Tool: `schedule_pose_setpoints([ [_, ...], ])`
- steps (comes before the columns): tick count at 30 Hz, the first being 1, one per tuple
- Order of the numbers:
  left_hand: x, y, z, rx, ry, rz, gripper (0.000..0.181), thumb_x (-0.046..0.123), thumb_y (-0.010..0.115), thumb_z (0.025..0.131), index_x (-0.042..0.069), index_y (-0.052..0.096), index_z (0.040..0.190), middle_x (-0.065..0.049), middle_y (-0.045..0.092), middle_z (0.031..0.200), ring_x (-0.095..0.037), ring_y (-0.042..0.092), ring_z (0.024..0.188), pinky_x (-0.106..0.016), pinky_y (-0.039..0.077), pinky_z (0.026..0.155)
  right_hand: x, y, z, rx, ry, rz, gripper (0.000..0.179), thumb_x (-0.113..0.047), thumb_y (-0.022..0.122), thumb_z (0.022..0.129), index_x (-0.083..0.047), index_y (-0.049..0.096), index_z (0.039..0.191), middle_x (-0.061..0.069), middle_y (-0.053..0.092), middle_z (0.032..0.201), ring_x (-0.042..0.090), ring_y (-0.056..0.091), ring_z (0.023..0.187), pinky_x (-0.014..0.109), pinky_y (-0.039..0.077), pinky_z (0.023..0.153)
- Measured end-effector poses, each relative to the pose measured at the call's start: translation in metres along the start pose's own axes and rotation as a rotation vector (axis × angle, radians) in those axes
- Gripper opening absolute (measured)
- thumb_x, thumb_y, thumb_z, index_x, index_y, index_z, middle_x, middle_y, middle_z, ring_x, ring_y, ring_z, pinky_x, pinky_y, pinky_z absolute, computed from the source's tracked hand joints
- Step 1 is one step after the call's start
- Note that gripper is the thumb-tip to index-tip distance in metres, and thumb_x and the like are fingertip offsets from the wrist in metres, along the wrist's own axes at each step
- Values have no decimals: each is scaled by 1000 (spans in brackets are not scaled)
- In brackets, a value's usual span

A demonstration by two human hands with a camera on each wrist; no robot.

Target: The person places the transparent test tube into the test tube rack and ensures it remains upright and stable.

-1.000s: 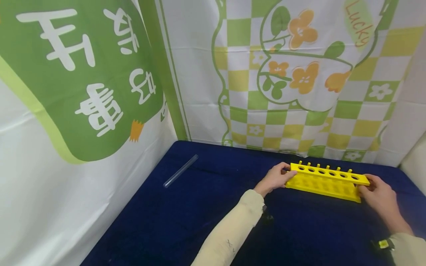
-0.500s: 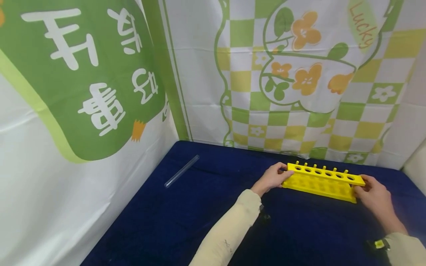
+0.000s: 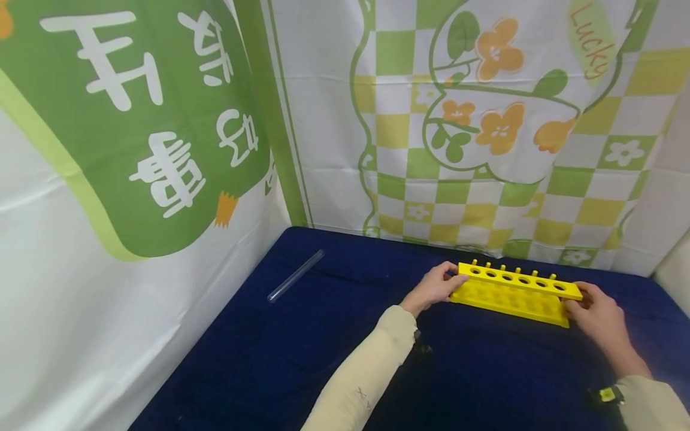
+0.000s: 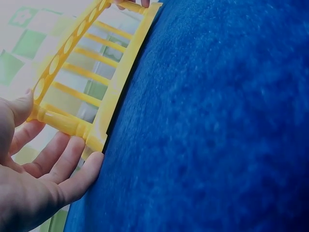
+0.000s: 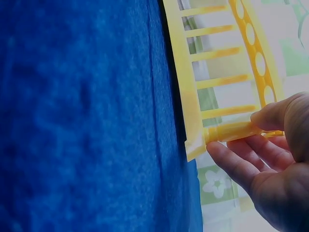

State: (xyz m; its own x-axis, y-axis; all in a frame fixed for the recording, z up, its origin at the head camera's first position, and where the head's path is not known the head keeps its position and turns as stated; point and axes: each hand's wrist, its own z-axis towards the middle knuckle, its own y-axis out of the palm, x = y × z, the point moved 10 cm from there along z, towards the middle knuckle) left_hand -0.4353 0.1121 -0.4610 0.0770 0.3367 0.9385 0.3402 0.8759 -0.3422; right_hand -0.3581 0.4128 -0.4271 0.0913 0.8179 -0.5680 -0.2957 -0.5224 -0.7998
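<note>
A yellow test tube rack [image 3: 509, 302] with a row of round holes and several pegs along its back stands at the right of the table in the head view. My left hand [image 3: 433, 287] grips its left end post, thumb at the top plate and fingers around the post, as the left wrist view shows of the hand [image 4: 46, 164]. At the other end my right hand [image 3: 599, 314] holds the right post. In the right wrist view that hand [image 5: 270, 159] has its thumb and fingers about the post. A clear test tube [image 3: 295, 276] lies on the table's left side.
A dark blue cloth [image 3: 345, 335] covers the table. Printed green and white curtains [image 3: 415, 149] hang close behind the rack and along the left side.
Both hands have shifted the rack a little to the left along the table. The test tube stays where it lies.
</note>
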Motion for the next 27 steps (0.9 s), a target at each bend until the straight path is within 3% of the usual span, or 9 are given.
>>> schedule_pose_setpoints([
  [13,-3,-10,-4,28,-7,11,36,45,62,95,21,59,121,0,64,103,-19,62,81,-30,57,69,-13,5,-5,11,-15,1,54,-14,53,95,15,38,138,43,50,126,54,54,104,61,49,82],
  [27,-8,-16,-11,40,-21,22,36,47,62,94,23,59,121,0,64,107,-17,62,85,-33,58,73,-17,12,-7,0,-40,20,53,-14,55,96,14,38,138,43,50,126,53,56,103,59,52,80],
])
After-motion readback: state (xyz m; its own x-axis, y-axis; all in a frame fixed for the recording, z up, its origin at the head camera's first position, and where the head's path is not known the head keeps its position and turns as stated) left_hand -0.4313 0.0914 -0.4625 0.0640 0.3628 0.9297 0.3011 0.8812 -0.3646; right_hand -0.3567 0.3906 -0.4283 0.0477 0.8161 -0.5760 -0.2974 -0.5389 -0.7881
